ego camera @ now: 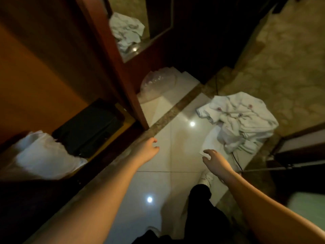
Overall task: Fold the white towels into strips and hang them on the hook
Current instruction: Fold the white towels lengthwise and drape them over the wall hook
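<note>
Both empty, fingers loose: left hand (146, 149) and right hand (213, 160) reaching toward heaped towels (241, 120), probably to gather.

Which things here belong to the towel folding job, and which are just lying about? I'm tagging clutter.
For the job: pile of white towels on the floor; left hand and right hand, both empty.

Lying about: clear plastic bag; black bag; sheet of paper; black cable.
</note>
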